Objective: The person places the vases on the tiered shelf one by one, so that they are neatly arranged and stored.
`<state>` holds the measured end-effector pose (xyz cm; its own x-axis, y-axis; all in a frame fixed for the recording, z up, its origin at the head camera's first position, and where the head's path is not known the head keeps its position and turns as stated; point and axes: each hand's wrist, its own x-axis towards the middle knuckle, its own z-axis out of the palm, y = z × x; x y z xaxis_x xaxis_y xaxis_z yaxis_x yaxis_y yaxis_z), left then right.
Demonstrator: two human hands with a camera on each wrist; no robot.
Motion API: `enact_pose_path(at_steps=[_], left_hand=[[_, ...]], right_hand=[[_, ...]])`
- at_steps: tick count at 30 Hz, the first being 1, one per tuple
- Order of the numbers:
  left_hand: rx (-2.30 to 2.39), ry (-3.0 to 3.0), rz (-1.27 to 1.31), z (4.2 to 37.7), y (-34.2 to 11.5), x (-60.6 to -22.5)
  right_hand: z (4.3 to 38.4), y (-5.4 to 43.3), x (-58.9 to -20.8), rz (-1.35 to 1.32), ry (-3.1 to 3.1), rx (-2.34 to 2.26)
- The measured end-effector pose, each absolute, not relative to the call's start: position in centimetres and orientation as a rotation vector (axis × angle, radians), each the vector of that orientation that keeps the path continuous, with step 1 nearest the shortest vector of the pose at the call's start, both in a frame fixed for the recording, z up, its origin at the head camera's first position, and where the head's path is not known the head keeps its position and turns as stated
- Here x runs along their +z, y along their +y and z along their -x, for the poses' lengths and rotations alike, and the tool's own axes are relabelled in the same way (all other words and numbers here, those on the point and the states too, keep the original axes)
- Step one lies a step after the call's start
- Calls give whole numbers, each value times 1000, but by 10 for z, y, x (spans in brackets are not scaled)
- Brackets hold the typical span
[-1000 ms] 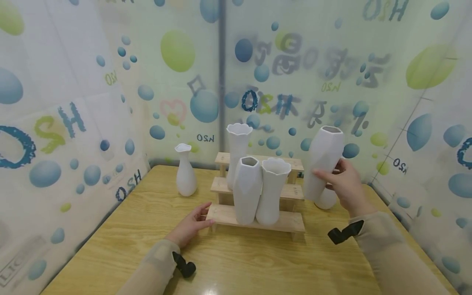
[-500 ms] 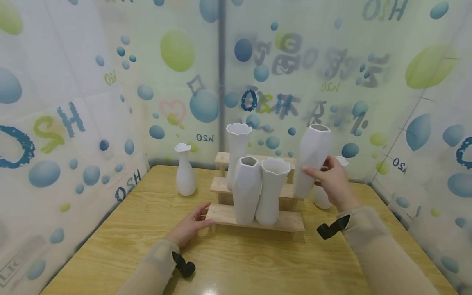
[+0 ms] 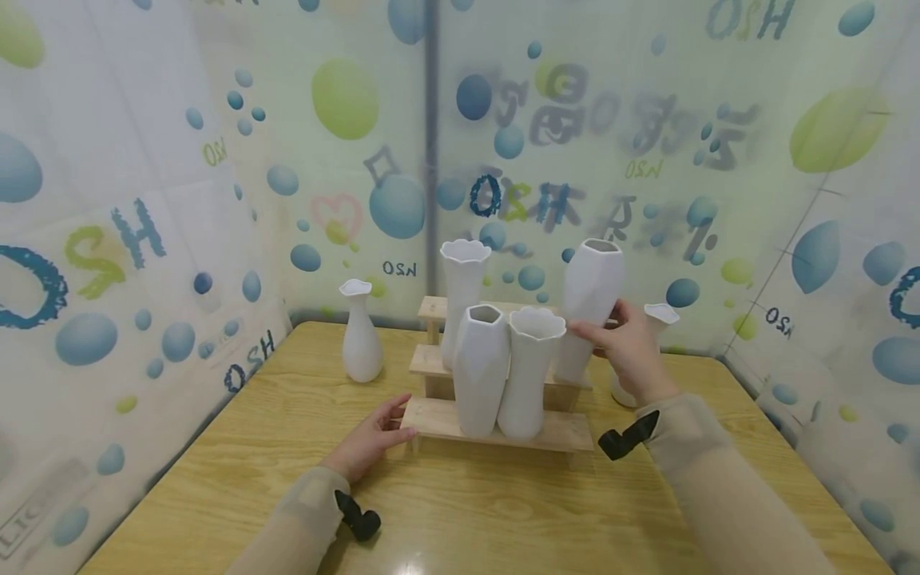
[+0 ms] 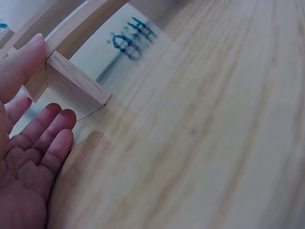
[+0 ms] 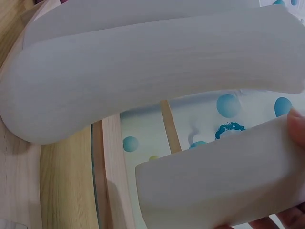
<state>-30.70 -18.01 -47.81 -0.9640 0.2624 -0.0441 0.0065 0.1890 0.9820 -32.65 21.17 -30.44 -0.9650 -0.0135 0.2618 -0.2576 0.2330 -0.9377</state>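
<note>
My right hand [image 3: 632,351] grips a faceted white vase [image 3: 592,279] around its lower half, thumb on the near side. Its base hangs close over the right end of the middle step; a narrow gap to the board shows in the right wrist view. My left hand [image 3: 366,443] holds the left end of the bottom step of a three-tier wooden stand [image 3: 431,415], thumb [image 4: 28,57] against the board's edge. On the bottom step, another faceted vase [image 3: 481,383] and a scallop-rimmed vase [image 3: 532,375] stand side by side. A tall scalloped vase [image 3: 463,295] occupies the middle step's left.
A narrow-necked white vase [image 3: 362,339] stands on the wooden table [image 3: 474,519] left of the stand. Another flared-rim vase [image 3: 660,315] is at the right, partly hidden behind my right hand. Printed curtains [image 3: 611,160] surround the table's back and sides.
My right hand has carried the faceted vase leftward, from beside the stand to over the middle step's right end. My left hand and the standing vases have stayed put.
</note>
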Motion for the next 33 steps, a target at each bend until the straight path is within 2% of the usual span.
enact_pose_path(at_steps=[33], left_hand=[[1869,2251,-242,308,-180,-480]], right_hand=[[345,189,-319,-193,-2310,1858]])
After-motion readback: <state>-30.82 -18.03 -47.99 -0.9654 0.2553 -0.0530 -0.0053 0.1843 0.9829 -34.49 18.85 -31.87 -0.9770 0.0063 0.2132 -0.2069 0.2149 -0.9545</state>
